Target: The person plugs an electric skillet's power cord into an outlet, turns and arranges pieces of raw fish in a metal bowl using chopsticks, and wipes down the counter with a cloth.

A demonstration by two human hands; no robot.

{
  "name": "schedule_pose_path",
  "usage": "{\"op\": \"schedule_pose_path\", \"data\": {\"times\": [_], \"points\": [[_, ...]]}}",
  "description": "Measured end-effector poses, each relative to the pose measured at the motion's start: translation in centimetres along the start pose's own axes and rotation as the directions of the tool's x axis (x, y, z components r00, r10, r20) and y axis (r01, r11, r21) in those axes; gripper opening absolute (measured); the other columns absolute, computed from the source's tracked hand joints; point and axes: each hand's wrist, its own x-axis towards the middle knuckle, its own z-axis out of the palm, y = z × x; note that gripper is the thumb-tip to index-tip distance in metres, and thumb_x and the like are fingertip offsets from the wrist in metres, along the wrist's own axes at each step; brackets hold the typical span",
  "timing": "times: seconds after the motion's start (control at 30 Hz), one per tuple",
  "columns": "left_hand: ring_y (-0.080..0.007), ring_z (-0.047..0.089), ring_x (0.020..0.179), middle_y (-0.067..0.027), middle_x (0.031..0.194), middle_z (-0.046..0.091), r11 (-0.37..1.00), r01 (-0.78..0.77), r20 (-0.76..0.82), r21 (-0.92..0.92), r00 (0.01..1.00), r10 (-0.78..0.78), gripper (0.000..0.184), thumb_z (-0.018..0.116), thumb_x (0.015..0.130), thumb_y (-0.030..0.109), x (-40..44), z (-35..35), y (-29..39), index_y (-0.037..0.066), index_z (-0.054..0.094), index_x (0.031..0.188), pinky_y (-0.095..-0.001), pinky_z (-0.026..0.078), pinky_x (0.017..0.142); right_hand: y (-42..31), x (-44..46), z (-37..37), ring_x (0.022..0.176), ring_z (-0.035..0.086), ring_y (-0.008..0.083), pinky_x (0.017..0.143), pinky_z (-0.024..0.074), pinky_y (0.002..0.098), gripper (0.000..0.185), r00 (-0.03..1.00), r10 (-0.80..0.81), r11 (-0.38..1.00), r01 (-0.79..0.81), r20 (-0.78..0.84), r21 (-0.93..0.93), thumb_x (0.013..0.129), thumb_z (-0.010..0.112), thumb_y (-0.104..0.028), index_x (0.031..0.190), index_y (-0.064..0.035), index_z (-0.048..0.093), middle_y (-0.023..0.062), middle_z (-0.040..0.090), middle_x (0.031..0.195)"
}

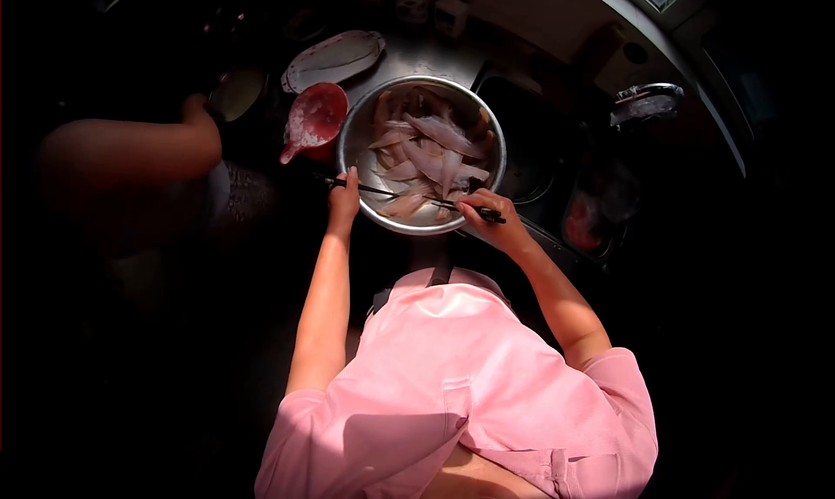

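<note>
A round metal bowl in front of me holds several pale pinkish strips of raw fish. My left hand is closed at the bowl's left rim, gripping a thin black chopstick whose tip points in over the fish. At the lower right rim, my right hand is wrapped round another black chopstick. Its tip reaches among the strips near the bowl's front. The two tips lie a short way apart. Whether either hand also touches the rim, I cannot tell.
A red scoop with white residue stands left of the bowl, beside a white oval dish. A dark sink lies to the right. Another person's arm is at the left, near a round pale item.
</note>
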Motion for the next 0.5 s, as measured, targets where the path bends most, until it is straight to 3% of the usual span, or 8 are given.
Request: {"op": "schedule_pose_path", "data": {"times": [0.07,0.13,0.27,0.33,0.43,0.5], "points": [[-0.0260,0.055,0.074,-0.0141,0.071,0.057,0.998,-0.009,-0.008,0.057,1.000,0.009,0.040,0.042,0.089,0.035,-0.2,-0.3,0.6,0.001,0.056,0.074,-0.0354,0.042,0.068,-0.6,0.1,1.0,0.067,0.060,0.0249,0.061,0.0468,0.0296,0.008,0.997,0.000,0.998,-0.004,0.083,0.056,0.077,0.062,-0.008,0.083,-0.0028,0.063,0.0108,0.061,0.078],[-0.0271,0.053,0.084,-0.0135,0.080,0.056,0.960,-0.186,-0.112,0.210,0.971,0.213,0.043,0.037,0.091,0.038,-1.2,-1.6,3.5,0.002,0.058,0.077,-0.0362,0.041,0.075,0.4,-0.1,2.4,0.069,0.060,0.0260,0.063,0.0467,0.0309,0.011,0.985,-0.097,0.992,0.083,0.142,0.098,0.077,0.062,-0.010,0.085,-0.0029,0.063,0.0109,0.061,0.078],[-0.0281,0.052,0.089,-0.0119,0.091,0.054,0.945,-0.199,-0.164,0.259,0.955,0.246,0.045,0.034,0.092,0.038,-2.8,-2.6,6.0,0.004,0.060,0.080,-0.0367,0.040,0.079,4.2,0.9,6.2,0.073,0.059,0.0261,0.062,0.0462,0.0314,0.008,0.956,-0.240,0.971,0.232,0.168,0.062,0.077,0.060,-0.009,0.084,-0.0043,0.063,0.0099,0.059,0.077],[-0.0278,0.052,0.091,-0.0111,0.100,0.052,0.972,-0.090,-0.170,0.218,0.977,0.128,0.045,0.034,0.092,0.039,-3.5,-2.9,7.3,0.005,0.060,0.083,-0.0359,0.040,0.081,5.9,2.0,8.0,0.074,0.059,0.0271,0.063,0.0465,0.0318,0.009,0.942,-0.284,0.959,0.280,0.180,0.047,0.077,0.060,-0.007,0.086,-0.0049,0.062,0.0102,0.058,0.077],[-0.0276,0.052,0.091,-0.0109,0.100,0.051,0.978,-0.110,-0.154,0.177,0.978,0.138,0.043,0.034,0.092,0.039,-4.3,-2.8,7.8,0.005,0.059,0.083,-0.0349,0.040,0.081,6.6,4.8,9.9,0.074,0.059,0.0280,0.064,0.0466,0.0326,0.010,0.970,-0.227,0.973,0.230,-0.082,0.031,0.078,0.061,-0.009,0.086,-0.0048,0.061,0.0106,0.060,0.079],[-0.0256,0.053,0.088,-0.0110,0.095,0.054,0.971,-0.179,-0.148,0.156,0.968,0.202,0.045,0.032,0.093,0.038,-4.6,-2.5,7.3,0.004,0.059,0.081,-0.0345,0.041,0.080,6.9,6.8,10.0,0.073,0.059,0.0276,0.064,0.0466,0.0317,0.010,0.960,-0.224,0.971,0.235,-0.165,0.049,0.078,0.061,-0.010,0.086,-0.0049,0.062,0.0110,0.060,0.079]]}}
